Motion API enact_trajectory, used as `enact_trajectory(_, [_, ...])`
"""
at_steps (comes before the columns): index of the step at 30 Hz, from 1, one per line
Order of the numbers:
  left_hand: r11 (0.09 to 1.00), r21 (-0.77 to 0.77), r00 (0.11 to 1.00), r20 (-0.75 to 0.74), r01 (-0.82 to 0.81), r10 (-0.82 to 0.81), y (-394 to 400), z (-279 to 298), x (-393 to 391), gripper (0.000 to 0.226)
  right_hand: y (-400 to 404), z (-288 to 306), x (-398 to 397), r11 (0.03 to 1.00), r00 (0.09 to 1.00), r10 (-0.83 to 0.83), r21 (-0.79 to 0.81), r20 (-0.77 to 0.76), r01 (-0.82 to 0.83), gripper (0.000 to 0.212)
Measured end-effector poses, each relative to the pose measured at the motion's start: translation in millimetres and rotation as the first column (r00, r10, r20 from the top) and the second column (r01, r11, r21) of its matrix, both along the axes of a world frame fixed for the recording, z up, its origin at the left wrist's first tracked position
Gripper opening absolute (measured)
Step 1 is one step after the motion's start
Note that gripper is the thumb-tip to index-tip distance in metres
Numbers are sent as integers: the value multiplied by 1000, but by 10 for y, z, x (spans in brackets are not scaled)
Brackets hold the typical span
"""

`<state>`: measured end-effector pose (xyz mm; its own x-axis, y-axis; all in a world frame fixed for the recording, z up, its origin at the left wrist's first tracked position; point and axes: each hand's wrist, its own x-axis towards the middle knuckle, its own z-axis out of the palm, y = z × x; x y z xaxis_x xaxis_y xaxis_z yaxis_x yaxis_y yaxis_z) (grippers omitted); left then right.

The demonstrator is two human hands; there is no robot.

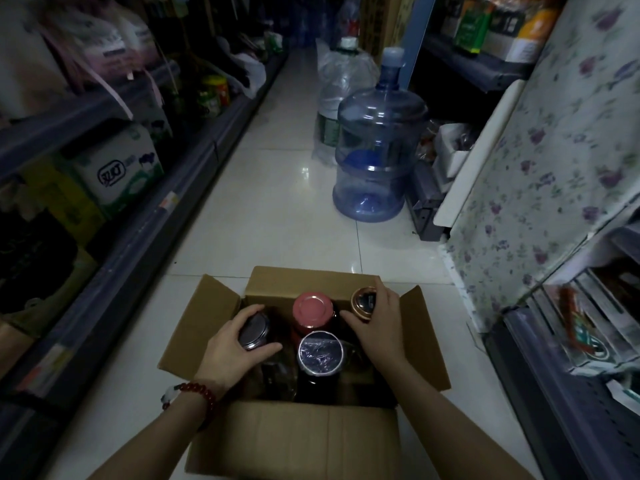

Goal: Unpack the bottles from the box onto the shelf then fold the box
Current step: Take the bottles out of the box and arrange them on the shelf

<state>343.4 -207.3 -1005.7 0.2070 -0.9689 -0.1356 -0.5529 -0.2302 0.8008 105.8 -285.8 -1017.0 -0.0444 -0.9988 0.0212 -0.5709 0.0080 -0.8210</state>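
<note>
I count four lidded bottles in the open brown cardboard box (294, 438) – my left hand (230, 344) grasps the silver-lidded glass bottle (254, 330) at 9 o'clock, my right hand (377, 318) the copper-capped bottle (363, 303) at 2 – on a white tiled aisle floor (277, 209).

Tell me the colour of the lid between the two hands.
Pink lid, seen in the head view.

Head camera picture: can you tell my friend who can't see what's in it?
Two hands reach into an open cardboard box on a shop floor: the left hand grips a silver-lidded jar, the right hand a gold-capped bottle. Shelves line both sides.
</note>
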Motion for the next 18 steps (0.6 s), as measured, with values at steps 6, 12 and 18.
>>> enact_trajectory(6, [995,-54,996,-31,-80,78,-15,34,-85,60,10,54,-6,998,997,-65,2,30,65,85])
enact_trajectory(12, [986,-70,988,0,-154,155,-106,174,-129,79,74,247,-48,993,992,-119,21,43,118,78])
enact_trajectory(18, [972,-17,972,19,-233,234,-143,879,-237,76,166,987,-113,990,988,-138,8,-68,139,75])
